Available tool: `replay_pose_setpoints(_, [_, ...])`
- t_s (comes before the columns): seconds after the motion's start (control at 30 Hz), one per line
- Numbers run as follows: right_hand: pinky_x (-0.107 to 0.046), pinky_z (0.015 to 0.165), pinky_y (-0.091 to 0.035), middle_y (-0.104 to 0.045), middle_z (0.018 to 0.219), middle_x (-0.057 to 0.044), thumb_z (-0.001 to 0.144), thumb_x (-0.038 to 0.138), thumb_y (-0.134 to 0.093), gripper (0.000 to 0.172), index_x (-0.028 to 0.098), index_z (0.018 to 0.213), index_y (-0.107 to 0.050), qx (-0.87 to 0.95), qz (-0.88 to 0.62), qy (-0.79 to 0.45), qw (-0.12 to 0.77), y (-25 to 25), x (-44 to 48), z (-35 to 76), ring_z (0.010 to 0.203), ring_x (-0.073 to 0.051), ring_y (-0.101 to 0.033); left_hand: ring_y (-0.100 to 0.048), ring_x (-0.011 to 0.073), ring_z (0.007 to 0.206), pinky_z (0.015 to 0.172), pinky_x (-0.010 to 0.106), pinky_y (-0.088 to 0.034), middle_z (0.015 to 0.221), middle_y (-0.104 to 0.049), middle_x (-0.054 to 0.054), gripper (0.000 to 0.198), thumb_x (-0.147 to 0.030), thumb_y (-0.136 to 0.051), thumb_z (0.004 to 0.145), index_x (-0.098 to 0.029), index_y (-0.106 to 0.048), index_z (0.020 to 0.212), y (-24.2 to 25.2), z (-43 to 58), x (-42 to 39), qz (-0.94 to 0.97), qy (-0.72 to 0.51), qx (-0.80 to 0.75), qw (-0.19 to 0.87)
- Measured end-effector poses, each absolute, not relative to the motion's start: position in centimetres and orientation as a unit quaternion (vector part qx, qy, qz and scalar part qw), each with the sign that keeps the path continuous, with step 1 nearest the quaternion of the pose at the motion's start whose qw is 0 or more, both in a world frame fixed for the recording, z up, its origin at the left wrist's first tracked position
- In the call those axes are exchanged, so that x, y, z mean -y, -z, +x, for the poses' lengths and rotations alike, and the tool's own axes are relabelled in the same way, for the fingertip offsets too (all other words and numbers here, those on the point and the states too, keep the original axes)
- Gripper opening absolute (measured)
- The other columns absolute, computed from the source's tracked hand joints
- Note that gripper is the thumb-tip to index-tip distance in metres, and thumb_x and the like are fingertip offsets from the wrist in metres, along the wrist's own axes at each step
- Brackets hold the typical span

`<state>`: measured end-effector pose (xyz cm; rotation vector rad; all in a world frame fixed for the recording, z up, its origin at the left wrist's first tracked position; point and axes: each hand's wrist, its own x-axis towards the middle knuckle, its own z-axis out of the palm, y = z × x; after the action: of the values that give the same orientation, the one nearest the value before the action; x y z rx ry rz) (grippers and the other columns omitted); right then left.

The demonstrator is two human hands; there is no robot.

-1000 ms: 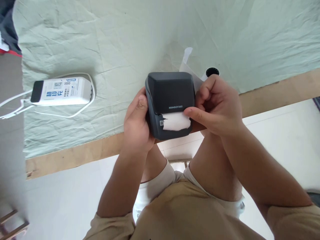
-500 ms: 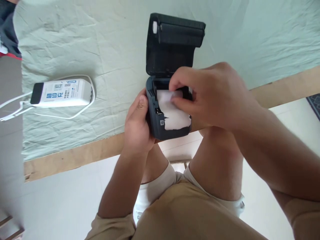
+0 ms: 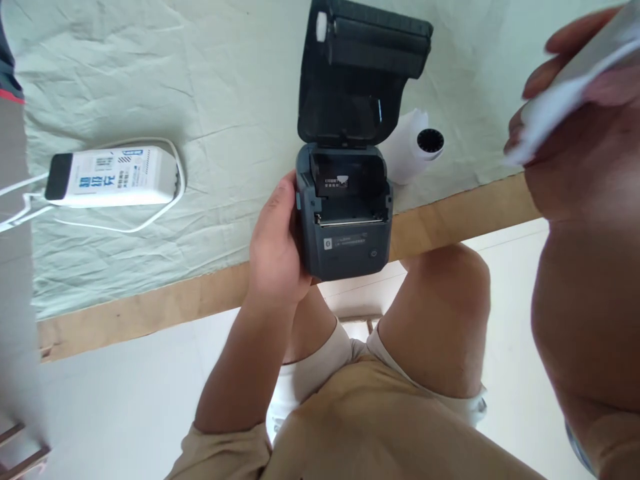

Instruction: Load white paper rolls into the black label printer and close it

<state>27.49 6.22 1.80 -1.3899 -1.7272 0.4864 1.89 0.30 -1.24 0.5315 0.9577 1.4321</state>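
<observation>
My left hand (image 3: 277, 247) is wrapped round the left side of a dark grey label printer (image 3: 350, 250) at the table's front edge. The printer's black lid (image 3: 355, 87) is swung up, and its paper bay shows no roll inside. At the upper right, my right hand (image 3: 575, 100) grips a piece of white paper (image 3: 565, 100), partly out of the picture and blurred. A white paper roll (image 3: 403, 150) with a black core end lies on the cloth just right of the printer.
A white power bank-like block (image 3: 115, 177) with blue print and a white cable (image 3: 150, 227) looped round it lies at the left. Pale green cloth (image 3: 235, 80) covers the table, with a bare wooden edge (image 3: 165, 307) in front. My knees are below.
My right hand has lifted the white paper out of the printer and carried it to the upper right. The paper bay and the roll beside the printer now show.
</observation>
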Motion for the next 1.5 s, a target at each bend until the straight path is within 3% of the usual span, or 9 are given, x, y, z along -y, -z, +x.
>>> replay_pose_setpoints(0.03, [-0.034,0.042,-0.033,-0.052,0.076,-0.003,0.093,0.044,-0.062,0.015,0.029,0.093,-0.065,0.643,-0.565,-0.197,0.478,-1.3,-6.5,27.8,0.052,-0.016,-0.051,-0.069,0.0147,0.077,0.077,0.025,-0.059,0.077,-0.068,0.0,0.042,-0.036,-0.048,0.11,-0.021,-0.073,0.08,1.2,1.9,-0.3,0.231,-0.629,-0.413,0.617])
replay_pose_setpoints(0.13, [-0.033,0.043,-0.035,-0.049,0.063,0.002,0.078,0.029,-0.079,0.028,0.028,0.073,-0.052,0.61,-0.588,-0.17,0.503,-0.5,-6.9,27.8,0.046,-0.014,-0.048,-0.068,0.0145,0.076,0.075,0.024,-0.058,0.078,-0.068,0.001,0.046,-0.036,-0.045,0.11,-0.02,-0.072,0.077,1.2,2.0,-0.3,0.235,-0.639,-0.408,0.608])
replay_pose_setpoints(0.3, [-0.041,0.073,-0.058,-0.069,0.091,0.0,0.081,0.029,-0.081,0.025,0.03,0.093,-0.059,0.701,-0.614,-0.091,0.352,0.6,-7.8,28.5,0.084,-0.022,-0.071,-0.074,0.0187,0.087,0.085,0.028,-0.06,0.084,-0.071,0.004,0.055,-0.044,-0.036,0.112,-0.021,-0.075,0.083,1.4,2.0,-0.4,0.239,-0.629,-0.42,0.609])
replay_pose_setpoints(0.53, [-0.054,0.101,-0.057,-0.07,0.117,-0.001,0.087,0.024,-0.077,0.048,0.041,0.128,-0.057,0.703,-0.621,-0.064,0.339,1.4,-6.7,28.6,0.119,-0.032,-0.071,-0.078,0.023,0.096,0.105,0.037,-0.06,0.082,-0.071,0.005,0.048,-0.041,-0.043,0.109,-0.018,-0.078,0.085,1.0,1.7,-0.3,0.239,-0.616,-0.408,0.631])
replay_pose_setpoints(0.7, [-0.049,0.081,-0.059,-0.066,0.099,-0.004,0.098,0.035,-0.062,0.021,0.038,0.12,-0.063,0.721,-0.568,-0.03,0.395,0.4,-3.6,24.9,0.091,-0.028,-0.072,-0.078,0.0219,0.096,0.106,0.038,-0.061,0.081,-0.07,0.005,0.052,-0.042,-0.039,0.11,-0.018,-0.077,0.084,0.6,1.8,-0.3,0.236,-0.611,-0.413,0.633])
replay_pose_setpoints(0.8, [-0.05,0.081,-0.062,-0.067,0.116,-0.008,0.088,0.039,-0.076,0.034,0.031,0.116,-0.058,0.748,-0.561,-0.051,0.349,1.4,-4.0,23.0,0.097,-0.028,-0.072,-0.078,0.0223,0.093,0.103,0.041,-0.063,0.083,-0.071,0.006,0.056,-0.042,-0.035,0.112,-0.018,-0.078,0.087,0.7,1.9,-0.3,0.242,-0.614,-0.413,0.628])
replay_pose_setpoints(1.1, [-0.045,0.09,-0.061,-0.072,0.114,-0.008,0.084,0.018,-0.067,0.03,0.028,0.112,-0.061,0.776,-0.513,-0.126,0.345,2.2,-5.1,22.8,0.103,-0.026,-0.071,-0.078,0.0264,0.108,0.104,0.04,-0.063,0.079,-0.071,0.005,0.046,-0.04,-0.044,0.108,-0.02,-0.077,0.082,0.8,1.9,-0.4,0.236,-0.608,-0.414,0.636])
replay_pose_setpoints(1.3, [-0.046,0.09,-0.062,-0.073,0.117,-0.005,0.082,0.015,-0.064,0.058,0.031,0.136,-0.054,0.765,-0.526,-0.136,0.346,2.7,-5.4,23.1,0.098,-0.024,-0.072,-0.077,0.0253,0.111,0.101,0.037,-0.064,0.079,-0.071,0.004,0.046,-0.041,-0.042,0.108,-0.022,-0.075,0.083,0.6,1.9,-0.3,0.24,-0.599,-0.428,0.633])
replay_pose_setpoints(1.5, [-0.048,0.093,-0.062,-0.071,0.123,-0.008,0.085,0.02,-0.067,0.06,0.033,0.142,-0.053,0.758,-0.523,-0.128,0.368,3.2,-5.6,23.4,0.111,-0.028,-0.071,-0.078,0.0259,0.11,0.103,0.038,-0.063,0.077,-0.072,0.005,0.047,-0.041,-0.041,0.108,-0.022,-0.075,0.083,0.8,2.0,-0.3,0.241,-0.604,-0.413,0.638])
